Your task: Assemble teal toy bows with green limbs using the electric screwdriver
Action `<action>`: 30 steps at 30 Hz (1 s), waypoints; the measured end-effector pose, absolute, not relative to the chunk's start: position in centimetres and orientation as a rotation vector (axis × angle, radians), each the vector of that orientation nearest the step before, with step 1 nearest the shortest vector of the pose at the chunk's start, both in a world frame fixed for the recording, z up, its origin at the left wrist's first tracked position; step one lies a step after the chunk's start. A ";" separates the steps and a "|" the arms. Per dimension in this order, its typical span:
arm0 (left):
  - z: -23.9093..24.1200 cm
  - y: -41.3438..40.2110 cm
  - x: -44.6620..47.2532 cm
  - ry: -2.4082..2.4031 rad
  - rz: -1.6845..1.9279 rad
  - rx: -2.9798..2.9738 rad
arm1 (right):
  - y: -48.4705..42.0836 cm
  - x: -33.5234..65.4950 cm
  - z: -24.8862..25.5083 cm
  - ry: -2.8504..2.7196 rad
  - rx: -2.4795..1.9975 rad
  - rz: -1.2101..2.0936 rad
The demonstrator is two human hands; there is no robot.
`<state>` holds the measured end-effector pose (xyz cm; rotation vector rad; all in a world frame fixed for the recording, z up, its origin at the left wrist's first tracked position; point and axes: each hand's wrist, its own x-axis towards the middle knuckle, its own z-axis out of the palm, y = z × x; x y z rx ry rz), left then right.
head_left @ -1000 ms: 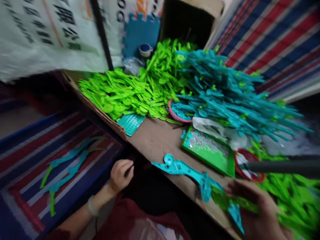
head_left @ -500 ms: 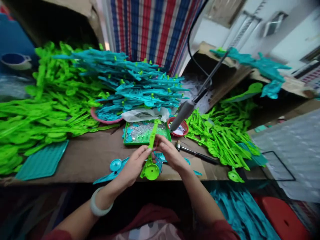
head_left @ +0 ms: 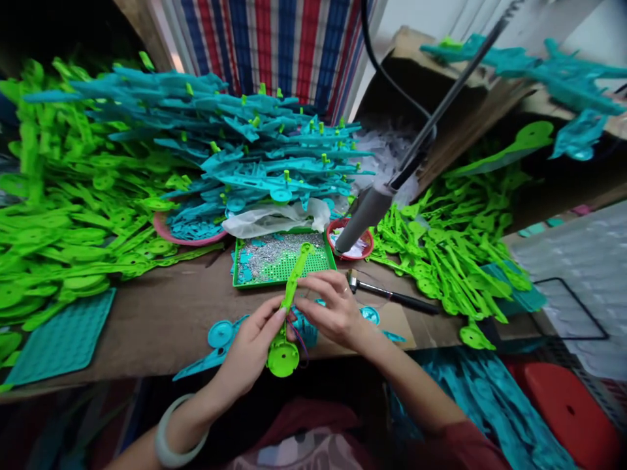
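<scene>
My left hand grips a long, bright green plastic piece with a round dish at its near end, thumb on top. The piece stands tilted, its narrow end pointing away over the tray. Thin purple-pink wires loop beside the dish. At the right edge of the green piece is my right hand, fingers bent and thumb close to them; whatever they pinch is hidden. Below both hands a blue plastic piece lies on the table, partly covered by them.
A green tray of small silvery parts stands ahead, beside a red bowl. A grey hand tool hangs over the bowl. A hammer lies right. Piles of green pieces and blue pieces crowd the back.
The green piece has come slightly nearer and to the left with my left hand. My right fingers have curled in against its edge. The view has shifted a little.
</scene>
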<state>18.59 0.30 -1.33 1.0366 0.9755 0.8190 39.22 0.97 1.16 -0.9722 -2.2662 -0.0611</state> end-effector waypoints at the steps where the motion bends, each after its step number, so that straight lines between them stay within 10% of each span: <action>1: -1.1 0.3 18.4 0.981 0.812 1.080 | 1.5 39.4 1.7 -2.357 -0.904 -0.133; 24: -1.6 -0.6 19.6 1.081 0.878 1.736 | -0.4 35.1 1.8 -1.235 -1.345 1.080; 30: -2.8 -1.0 19.8 1.113 1.246 2.153 | -1.3 34.5 0.4 -1.397 -1.267 0.721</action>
